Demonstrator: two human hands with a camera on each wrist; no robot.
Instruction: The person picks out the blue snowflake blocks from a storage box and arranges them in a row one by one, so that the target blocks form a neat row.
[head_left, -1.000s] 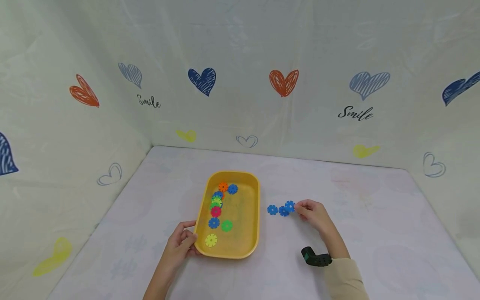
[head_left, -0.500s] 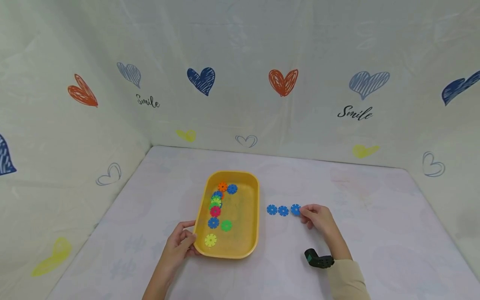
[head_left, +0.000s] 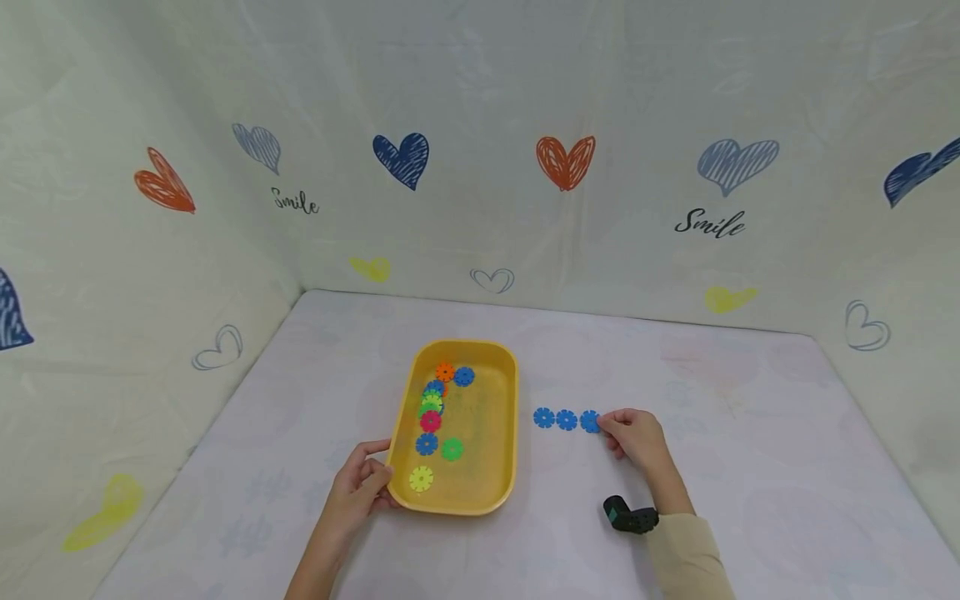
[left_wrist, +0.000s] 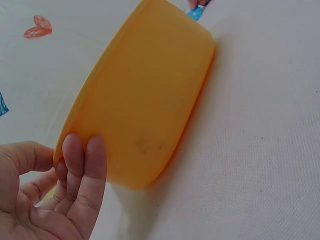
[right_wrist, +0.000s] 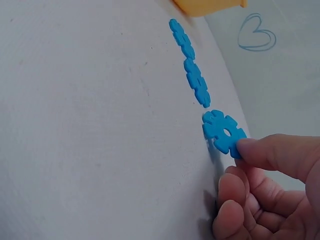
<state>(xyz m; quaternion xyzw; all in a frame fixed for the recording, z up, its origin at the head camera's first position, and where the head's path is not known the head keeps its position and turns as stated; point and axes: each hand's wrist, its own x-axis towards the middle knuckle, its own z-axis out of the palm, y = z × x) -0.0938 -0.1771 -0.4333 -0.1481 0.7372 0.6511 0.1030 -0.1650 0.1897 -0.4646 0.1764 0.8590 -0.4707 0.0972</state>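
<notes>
Setting down of a third blue disc [right_wrist: 223, 132] at the end of a short row on the table [head_left: 750, 467], judged from the scene. To do it well: keep the disc flat and low, line it up with the two blue discs [right_wrist: 191, 68] already lying there, leave the same small gap, then open the fingers gently without dragging it sideways.

Right hand [head_left: 636, 439]: thumb and fingertips [right_wrist: 260, 150] pinching the disc by its near edge; the rest of the disc free and pointing to the row, close to its neighbour, contact not clear.

Left hand [head_left: 358, 493]: curled on the near left corner of the yellow tray [head_left: 510, 433], thumb on the rim, fingers [left_wrist: 85, 165] against the outer wall. More coloured discs [head_left: 431, 412] inside the tray.
</notes>
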